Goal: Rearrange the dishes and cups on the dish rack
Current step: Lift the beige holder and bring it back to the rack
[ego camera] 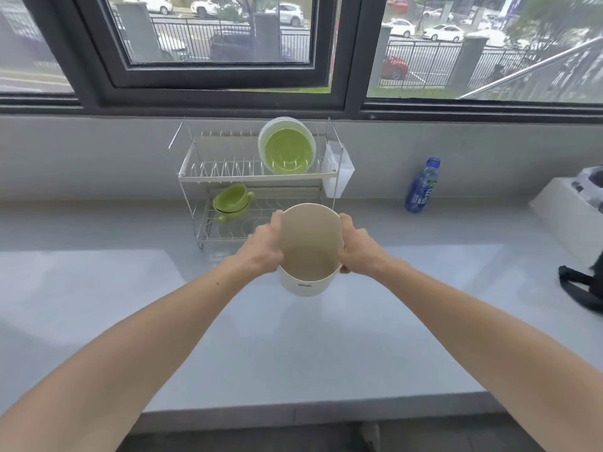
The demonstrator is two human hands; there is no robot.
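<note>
A large cream bowl [308,252] is held above the counter, just in front of the two-tier wire dish rack [228,176]. My left hand [264,246] grips its left rim and my right hand [357,249] grips its right rim. The bowl's opening faces me and it is empty. On the rack's upper tier a green plate [287,151] stands upright in front of white plates [266,133]. Two green cups [230,202] sit stacked on the left of the lower tier.
A white plastic holder [339,171] hangs on the rack's right side. A blue bottle [422,187] stands on the grey counter [130,288] to the right. A white box [574,213] and a black strap [577,288] lie at the far right. Windows run behind.
</note>
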